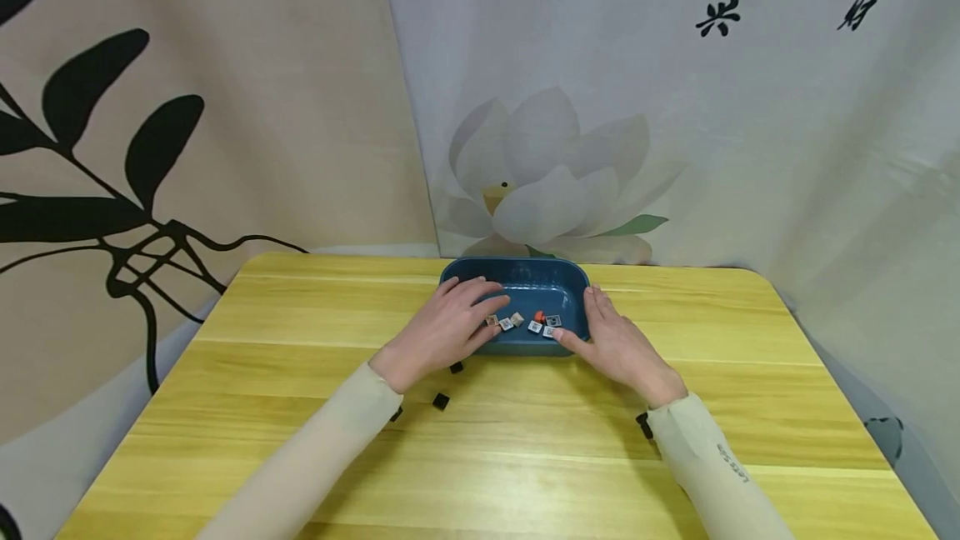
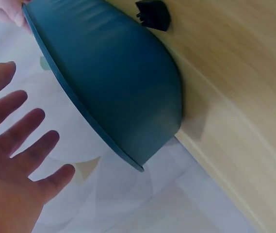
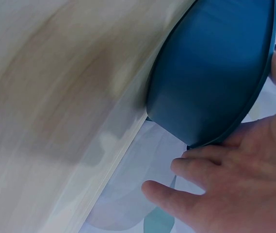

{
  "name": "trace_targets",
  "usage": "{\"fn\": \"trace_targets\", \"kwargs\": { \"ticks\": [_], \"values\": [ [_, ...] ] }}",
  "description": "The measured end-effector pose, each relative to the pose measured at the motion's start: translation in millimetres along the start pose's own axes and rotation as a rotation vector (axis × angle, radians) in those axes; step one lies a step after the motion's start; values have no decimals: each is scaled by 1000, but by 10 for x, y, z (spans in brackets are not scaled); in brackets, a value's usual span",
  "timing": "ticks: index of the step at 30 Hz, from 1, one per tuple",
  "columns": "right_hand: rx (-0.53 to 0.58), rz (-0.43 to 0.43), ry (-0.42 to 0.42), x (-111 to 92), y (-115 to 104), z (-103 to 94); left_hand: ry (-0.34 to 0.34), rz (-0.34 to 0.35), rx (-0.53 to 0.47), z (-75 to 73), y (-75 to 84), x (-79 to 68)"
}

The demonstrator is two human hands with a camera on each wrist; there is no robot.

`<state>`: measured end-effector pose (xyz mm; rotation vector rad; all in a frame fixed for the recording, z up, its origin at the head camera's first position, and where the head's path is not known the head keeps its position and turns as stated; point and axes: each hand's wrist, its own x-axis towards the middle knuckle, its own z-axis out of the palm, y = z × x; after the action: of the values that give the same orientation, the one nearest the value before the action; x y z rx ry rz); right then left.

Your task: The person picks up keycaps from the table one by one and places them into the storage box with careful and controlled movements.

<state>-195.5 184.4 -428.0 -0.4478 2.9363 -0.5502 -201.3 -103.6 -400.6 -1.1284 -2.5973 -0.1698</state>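
A dark blue rectangular tray (image 1: 558, 276) stands at the table's back edge. Inside lie several small white pieces (image 1: 535, 327) with dark square markings and one orange piece (image 1: 539, 317). My left hand (image 1: 450, 323) hovers over the tray's left part, fingers spread, close above the pieces; the left wrist view shows these fingers (image 2: 36, 150) spread beside the rim, holding nothing. With the right hand (image 1: 618, 344) I hold the tray's front right corner, thumb over the front rim and fingers along the right side. In the right wrist view, that thumb lies at the rim.
Small black pieces lie on the wooden table (image 1: 525, 457): one black piece (image 1: 441, 401) in front of the tray, another black piece (image 1: 457, 367) near its wall, one by the left sleeve, and a further black piece (image 1: 644, 425) beside the right sleeve. A printed curtain (image 1: 570, 40) hangs behind.
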Motion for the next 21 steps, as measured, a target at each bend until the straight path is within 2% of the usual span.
{"fn": "trace_targets", "kwargs": {
  "ticks": [10, 21],
  "values": [
    [-7, 2, 11, 14, 6, 16, -44, -3, -12, -31, 56, -262],
    [1, 3, 4, -8, 6, 11, -84, 41, -59, 48, 159, -567]
  ]
}}
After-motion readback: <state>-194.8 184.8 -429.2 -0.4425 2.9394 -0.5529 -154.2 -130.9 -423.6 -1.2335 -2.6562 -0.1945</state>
